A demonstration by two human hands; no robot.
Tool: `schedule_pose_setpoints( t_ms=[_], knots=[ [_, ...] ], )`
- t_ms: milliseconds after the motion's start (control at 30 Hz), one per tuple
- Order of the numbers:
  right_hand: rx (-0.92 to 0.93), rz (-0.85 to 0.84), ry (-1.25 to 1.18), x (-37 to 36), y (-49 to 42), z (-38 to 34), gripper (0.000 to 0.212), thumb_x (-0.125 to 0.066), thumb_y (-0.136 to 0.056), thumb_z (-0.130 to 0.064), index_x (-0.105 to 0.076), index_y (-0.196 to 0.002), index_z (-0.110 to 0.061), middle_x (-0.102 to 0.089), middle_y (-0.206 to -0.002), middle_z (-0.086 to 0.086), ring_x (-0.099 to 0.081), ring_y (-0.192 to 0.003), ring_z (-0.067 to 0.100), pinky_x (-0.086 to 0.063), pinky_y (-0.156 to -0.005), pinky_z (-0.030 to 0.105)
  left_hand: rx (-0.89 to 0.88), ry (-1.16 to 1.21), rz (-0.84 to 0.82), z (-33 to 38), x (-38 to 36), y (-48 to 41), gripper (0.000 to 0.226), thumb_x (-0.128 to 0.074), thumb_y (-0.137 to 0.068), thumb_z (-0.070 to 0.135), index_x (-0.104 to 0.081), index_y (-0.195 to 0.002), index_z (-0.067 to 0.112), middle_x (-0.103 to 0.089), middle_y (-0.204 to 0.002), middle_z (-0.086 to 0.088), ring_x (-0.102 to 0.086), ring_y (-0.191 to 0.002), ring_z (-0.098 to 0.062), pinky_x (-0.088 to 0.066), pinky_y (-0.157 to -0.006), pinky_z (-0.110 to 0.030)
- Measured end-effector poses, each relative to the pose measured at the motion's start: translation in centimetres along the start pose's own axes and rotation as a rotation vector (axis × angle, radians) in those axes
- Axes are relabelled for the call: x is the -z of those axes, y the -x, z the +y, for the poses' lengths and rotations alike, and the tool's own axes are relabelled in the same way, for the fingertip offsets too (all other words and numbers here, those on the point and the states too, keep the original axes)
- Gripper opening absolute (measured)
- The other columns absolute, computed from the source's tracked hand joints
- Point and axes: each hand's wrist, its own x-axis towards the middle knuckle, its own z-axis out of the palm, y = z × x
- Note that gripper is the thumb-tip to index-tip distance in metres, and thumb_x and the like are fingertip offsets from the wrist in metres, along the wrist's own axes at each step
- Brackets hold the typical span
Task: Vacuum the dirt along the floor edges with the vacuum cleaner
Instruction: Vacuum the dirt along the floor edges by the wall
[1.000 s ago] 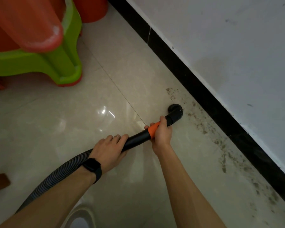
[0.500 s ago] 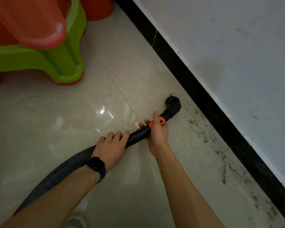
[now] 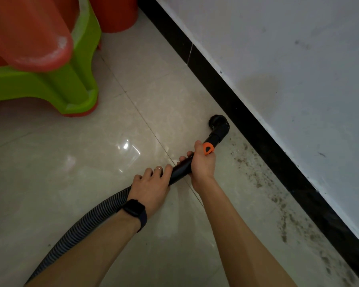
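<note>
On the floor (image 3: 71,183), vacuum nozzle (image 3: 219,126) just beside the black skirting (image 3: 257,135), at the far end of the dirt strip (image 3: 259,179). Both hands on the wand (image 3: 180,169), slanted near-left to far-right: right hand (image 3: 201,162) curled round it at the orange collar (image 3: 208,147), nearer the nozzle; left hand (image 3: 151,187) gripping behind, by the hose (image 3: 81,224).
</note>
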Motion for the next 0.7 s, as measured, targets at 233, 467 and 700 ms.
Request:
schedule_pose_setpoints(
  t_ms=[233,467,700],
  knots=[
    [0.012,0.145,0.157,-0.4,-1.9,-1.7,0.041,-0.054,-0.105,-0.035,-0.044,-0.134,-0.008,-0.066,-0.090,0.007,-0.068,-0.046,0.009,-0.055,-0.050,0.027,-0.019,0.252,-0.004,0.5,0.1,-2.2,0.040,-0.055,-0.092,0.038,-0.029,-0.122,0.029,-0.059,-0.105,0.000,-0.049,-0.082,-0.019,-0.042,-0.060,-0.032],
    [0.007,0.207,0.137,2.3,-2.0,-1.5,0.041,-0.055,-0.105,-0.036,-0.047,-0.132,-0.007,-0.067,-0.086,0.006,-0.070,-0.050,0.011,-0.060,-0.060,0.033,-0.108,0.238,-0.025,1.8,-0.3,-2.4,0.041,-0.054,-0.092,0.039,-0.030,-0.124,0.028,-0.060,-0.106,-0.003,-0.054,-0.088,-0.024,-0.048,-0.062,-0.035],
    [-0.009,0.075,-0.064,1.8,-0.9,-1.7,0.043,-0.066,-0.101,-0.026,-0.048,-0.133,-0.003,-0.069,-0.093,0.015,-0.077,-0.068,0.026,-0.062,-0.060,0.039,-0.080,0.304,-0.030,0.9,0.5,-1.9,0.038,-0.056,-0.091,0.036,-0.031,-0.119,0.030,-0.059,-0.101,-0.001,-0.053,-0.084,-0.023,-0.053,-0.066,-0.040]
  ],
)
